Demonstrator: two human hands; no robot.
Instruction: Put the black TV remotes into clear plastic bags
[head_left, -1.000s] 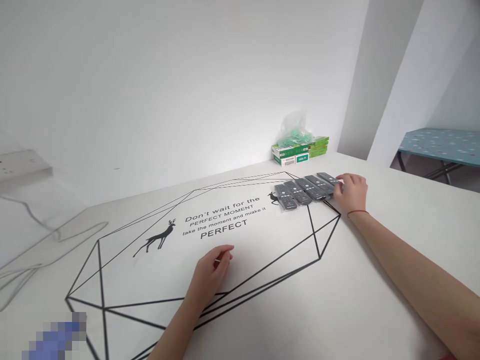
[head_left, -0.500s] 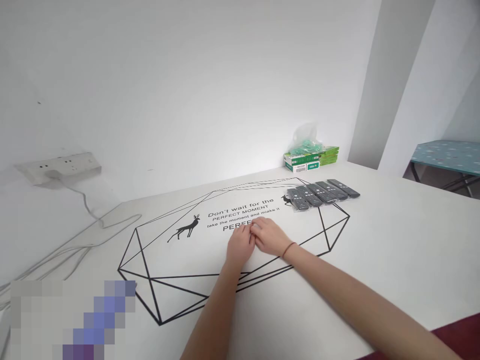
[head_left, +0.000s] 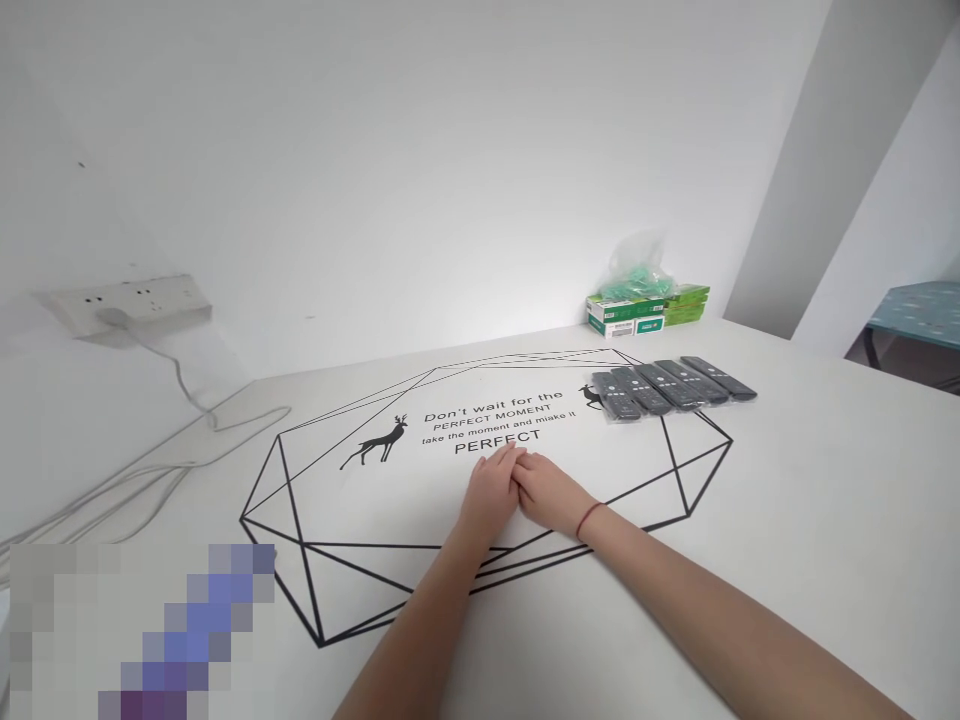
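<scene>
My left hand (head_left: 492, 490) and my right hand (head_left: 551, 492) rest together on the white table (head_left: 810, 520), just below the printed word PERFECT. Their fingers lie flat and meet at the tips, the left ones partly over the right ones. Neither hand shows an object in it. A thin reddish band (head_left: 586, 520) circles my right wrist. To the right and farther back, several black remote controls (head_left: 651, 390) lie side by side in clear plastic sleeves, apart from both hands.
Green and white boxes (head_left: 626, 310) stand against the wall, topped by a clear plastic bag (head_left: 637, 265) with green contents. On the left wall is a power socket (head_left: 154, 303), with cables (head_left: 161, 480) running along the table. A blue patterned board (head_left: 919, 315) stands beyond the right edge.
Both hands have drawn slightly back toward me, uncovering the whole word PERFECT. The view has shifted a little, and the remote controls lie as before.
</scene>
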